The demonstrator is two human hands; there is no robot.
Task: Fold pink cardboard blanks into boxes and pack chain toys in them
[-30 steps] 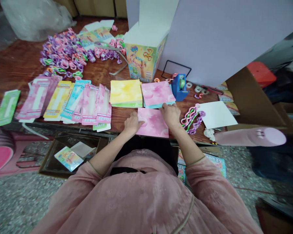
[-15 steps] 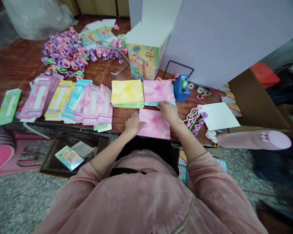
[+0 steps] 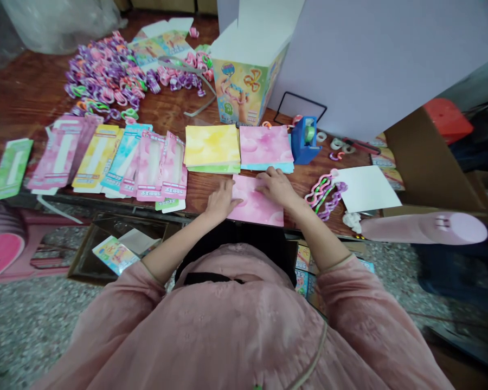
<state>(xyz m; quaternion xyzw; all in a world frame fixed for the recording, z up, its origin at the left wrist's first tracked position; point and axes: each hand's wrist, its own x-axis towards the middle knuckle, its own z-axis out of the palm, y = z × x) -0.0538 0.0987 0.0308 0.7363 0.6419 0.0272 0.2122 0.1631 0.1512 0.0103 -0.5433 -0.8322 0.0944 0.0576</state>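
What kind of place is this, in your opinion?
Probably a small toy-packing workshop: heaps of twisty plastic links, rows of printed card packets, and a blue tape dispenser.

Your plywood tabletop carries an open printed carton, the scene's landmark. To the carton's left lies a heap of pink and purple plastic links; front-left, a row of pink, yellow and blue packaging cards. Directly in front sit a yellow paper stack, a pink paper stack and a loose pink sheet. To its right stand a blue tape dispenser and a white sheet.
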